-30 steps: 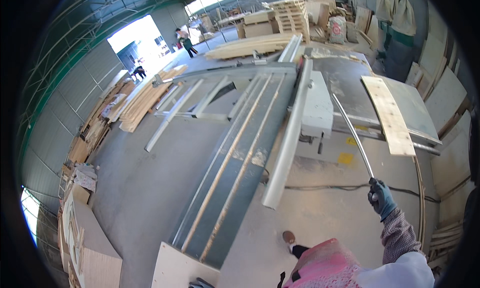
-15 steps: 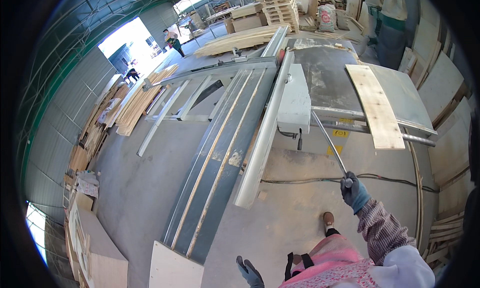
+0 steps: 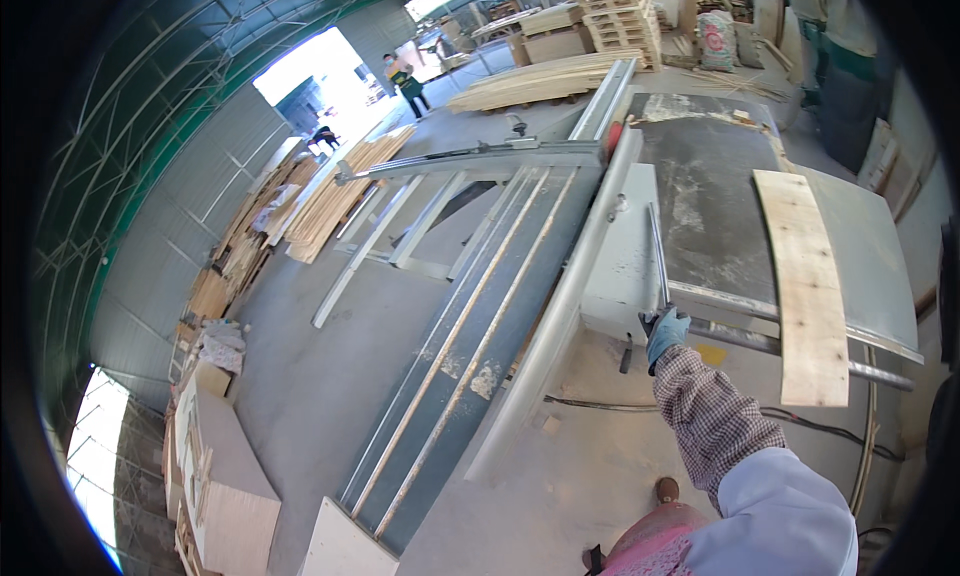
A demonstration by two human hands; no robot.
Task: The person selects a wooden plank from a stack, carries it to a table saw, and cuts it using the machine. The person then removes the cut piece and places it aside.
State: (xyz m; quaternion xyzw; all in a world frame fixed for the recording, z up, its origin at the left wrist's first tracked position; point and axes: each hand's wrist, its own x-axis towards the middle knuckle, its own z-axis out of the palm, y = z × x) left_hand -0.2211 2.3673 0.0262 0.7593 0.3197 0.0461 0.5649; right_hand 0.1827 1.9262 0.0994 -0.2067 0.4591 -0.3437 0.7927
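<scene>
My right hand, in a grey-blue glove, is closed round the near end of a slim metal rod. Away from me the rod points, its far end over the white housing of a sliding table saw; whether it touches cannot be told. Right of the hand, a pale wooden board lies across the saw's dark table and overhangs its near metal rail. My left hand is out of view.
The long grey sliding table with two rusty tracks runs along the left. Cables cross the floor below the saw. Stacked boards and pallets stand farther off. Another person stands near the bright doorway.
My right hand has moved forward and left with the rod, nearer to the saw housing. The left hand has dropped out of view. The whole view has shifted.
</scene>
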